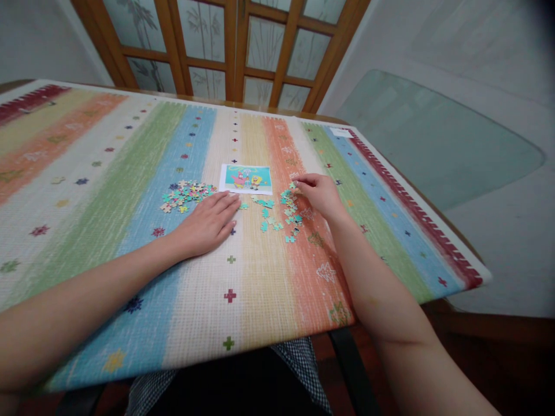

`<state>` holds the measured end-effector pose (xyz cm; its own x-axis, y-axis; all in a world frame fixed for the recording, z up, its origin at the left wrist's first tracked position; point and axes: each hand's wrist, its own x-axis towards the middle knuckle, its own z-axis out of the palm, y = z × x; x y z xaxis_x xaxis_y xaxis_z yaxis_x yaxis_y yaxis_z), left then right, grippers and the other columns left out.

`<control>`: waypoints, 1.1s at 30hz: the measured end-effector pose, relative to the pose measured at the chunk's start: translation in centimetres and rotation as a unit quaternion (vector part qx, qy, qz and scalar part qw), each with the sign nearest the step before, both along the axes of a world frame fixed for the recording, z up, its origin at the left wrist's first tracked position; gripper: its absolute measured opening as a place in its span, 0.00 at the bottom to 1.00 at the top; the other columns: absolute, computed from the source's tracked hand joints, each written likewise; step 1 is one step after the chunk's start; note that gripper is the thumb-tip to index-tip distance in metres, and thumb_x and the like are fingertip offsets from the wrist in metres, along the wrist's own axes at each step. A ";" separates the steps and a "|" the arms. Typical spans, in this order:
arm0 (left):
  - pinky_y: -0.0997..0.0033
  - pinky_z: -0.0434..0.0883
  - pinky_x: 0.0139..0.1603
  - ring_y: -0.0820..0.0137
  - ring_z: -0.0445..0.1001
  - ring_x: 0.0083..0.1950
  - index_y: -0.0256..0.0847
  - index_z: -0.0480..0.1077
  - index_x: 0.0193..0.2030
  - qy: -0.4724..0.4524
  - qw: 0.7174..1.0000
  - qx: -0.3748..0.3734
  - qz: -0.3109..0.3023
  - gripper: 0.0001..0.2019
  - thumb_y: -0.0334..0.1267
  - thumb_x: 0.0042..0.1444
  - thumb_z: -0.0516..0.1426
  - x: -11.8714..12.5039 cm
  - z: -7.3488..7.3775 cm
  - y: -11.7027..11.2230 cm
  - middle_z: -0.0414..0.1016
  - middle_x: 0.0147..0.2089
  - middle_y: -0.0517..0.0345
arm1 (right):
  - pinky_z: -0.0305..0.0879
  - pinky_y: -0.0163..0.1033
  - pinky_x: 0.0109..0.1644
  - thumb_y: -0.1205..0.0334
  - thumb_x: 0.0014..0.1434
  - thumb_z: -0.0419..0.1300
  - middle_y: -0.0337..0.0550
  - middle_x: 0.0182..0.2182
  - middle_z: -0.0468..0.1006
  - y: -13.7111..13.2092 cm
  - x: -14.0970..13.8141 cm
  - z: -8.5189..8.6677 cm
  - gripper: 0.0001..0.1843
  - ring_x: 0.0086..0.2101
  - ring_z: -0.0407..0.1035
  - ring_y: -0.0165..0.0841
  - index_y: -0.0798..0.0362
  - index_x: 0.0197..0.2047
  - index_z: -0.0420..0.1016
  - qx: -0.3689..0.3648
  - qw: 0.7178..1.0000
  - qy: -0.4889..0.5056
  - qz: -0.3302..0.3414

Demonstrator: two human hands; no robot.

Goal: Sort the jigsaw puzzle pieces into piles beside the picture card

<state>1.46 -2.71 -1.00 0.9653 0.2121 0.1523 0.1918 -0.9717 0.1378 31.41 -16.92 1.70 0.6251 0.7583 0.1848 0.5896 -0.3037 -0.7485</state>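
Note:
My left hand lies flat on the tablecloth, fingers stretched out, holding nothing. Just beyond it is a heap of loose jigsaw puzzle pieces in teal, pink and yellow. A small printed cartoon picture rests beyond my left fingertips. To its right, my right hand has thumb and forefinger pinched at the upper end of scattered teal puzzle pieces; a small puzzle piece seems to be at the fingertips, partly hidden. Several joined or touching teal pieces lie between the hands, and a single one sits by my left fingers.
A striped tablecloth covers the table, whose near edge runs in front of my lap. A small white paper lies at the far right corner. Wooden doors with glass panes stand behind the table, and a pale wall is at the right.

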 end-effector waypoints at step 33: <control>0.52 0.52 0.79 0.55 0.58 0.77 0.32 0.63 0.72 0.028 0.999 0.022 -0.026 0.28 0.44 0.74 0.41 0.4 1.0 -0.2 0.63 0.75 0.45 | 0.67 0.41 0.45 0.63 0.52 0.70 0.43 0.36 0.84 -2.4 -0.9 3.7 0.11 0.38 0.75 0.37 0.48 0.41 0.87 -0.275 0.905 -0.071 0.317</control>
<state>1.89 -2.88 0.02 0.9822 0.1555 0.1050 0.1469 -0.9854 0.0856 30.48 -19.36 5.35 0.0310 0.9578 -0.2857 0.8538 -0.1740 -0.4907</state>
